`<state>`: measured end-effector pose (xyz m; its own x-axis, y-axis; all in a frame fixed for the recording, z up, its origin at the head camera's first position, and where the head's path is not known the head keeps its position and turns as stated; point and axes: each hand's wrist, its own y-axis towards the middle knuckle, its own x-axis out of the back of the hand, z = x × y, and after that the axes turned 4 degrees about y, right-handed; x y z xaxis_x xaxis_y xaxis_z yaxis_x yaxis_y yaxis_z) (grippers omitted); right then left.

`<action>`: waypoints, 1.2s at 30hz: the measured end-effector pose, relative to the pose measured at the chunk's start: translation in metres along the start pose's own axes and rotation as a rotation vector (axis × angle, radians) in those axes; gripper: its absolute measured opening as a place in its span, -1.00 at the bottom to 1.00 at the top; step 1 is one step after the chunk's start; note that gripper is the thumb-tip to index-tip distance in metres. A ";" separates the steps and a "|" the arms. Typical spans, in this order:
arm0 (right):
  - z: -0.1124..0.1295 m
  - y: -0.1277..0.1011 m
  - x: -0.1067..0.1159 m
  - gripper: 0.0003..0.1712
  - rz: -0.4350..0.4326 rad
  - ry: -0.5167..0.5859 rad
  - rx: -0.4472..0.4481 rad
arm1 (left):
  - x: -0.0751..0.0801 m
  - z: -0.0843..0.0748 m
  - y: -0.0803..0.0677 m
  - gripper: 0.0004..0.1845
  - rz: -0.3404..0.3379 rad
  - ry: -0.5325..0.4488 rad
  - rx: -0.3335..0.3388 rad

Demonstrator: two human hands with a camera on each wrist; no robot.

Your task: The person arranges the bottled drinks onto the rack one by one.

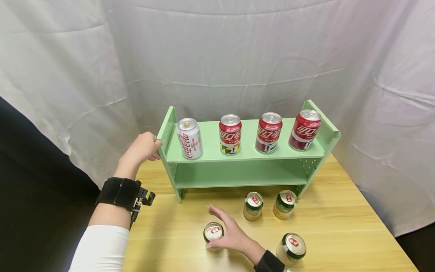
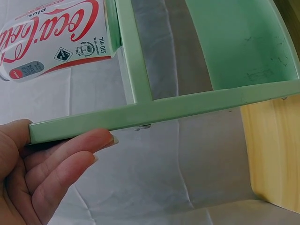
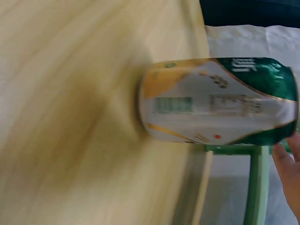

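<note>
My left hand (image 1: pixel 143 148) grips the upper left end of a light green two-tier shelf (image 1: pixel 242 173). In the left wrist view, the fingers (image 2: pixel 70 161) lie along the outer face of its side panel. Down on the wooden table, my right hand (image 1: pixel 231 234) is spread beside a green, white and gold drink can (image 1: pixel 213 231). Its thumb lies low across the can's near side, while the index finger stands away from the lid. The right wrist view shows this can (image 3: pixel 211 103) upright on the table, fingertips (image 3: pixel 286 157) right by its top end.
On the upper tier stand a white Coca-Cola can (image 1: pixel 189 139) and three red cola cans (image 1: pixel 268 134). Green-topped cans (image 1: pixel 253 206) also stand on the table before the shelf, one (image 1: pixel 291 249) close to my right wrist. A pale curtain (image 1: pixel 221 56) hangs behind.
</note>
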<state>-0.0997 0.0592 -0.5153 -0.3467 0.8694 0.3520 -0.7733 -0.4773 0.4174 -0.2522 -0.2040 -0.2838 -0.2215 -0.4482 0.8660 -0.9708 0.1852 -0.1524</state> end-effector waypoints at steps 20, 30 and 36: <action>-0.054 -0.032 -0.029 0.17 0.017 -0.025 -0.305 | 0.001 0.002 -0.001 -0.68 0.009 -0.033 0.013; -0.063 -0.035 -0.037 -0.03 -0.024 -0.020 -0.344 | -0.002 0.004 0.001 -0.67 0.012 0.000 0.003; -0.066 -0.034 -0.039 0.05 -0.033 -0.013 -0.323 | -0.001 0.002 0.002 -0.67 0.003 0.011 -0.010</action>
<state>-0.0949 0.0500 -0.5991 -0.3128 0.8812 0.3545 -0.9134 -0.3814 0.1420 -0.2546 -0.2051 -0.2862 -0.2237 -0.4383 0.8705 -0.9691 0.1952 -0.1508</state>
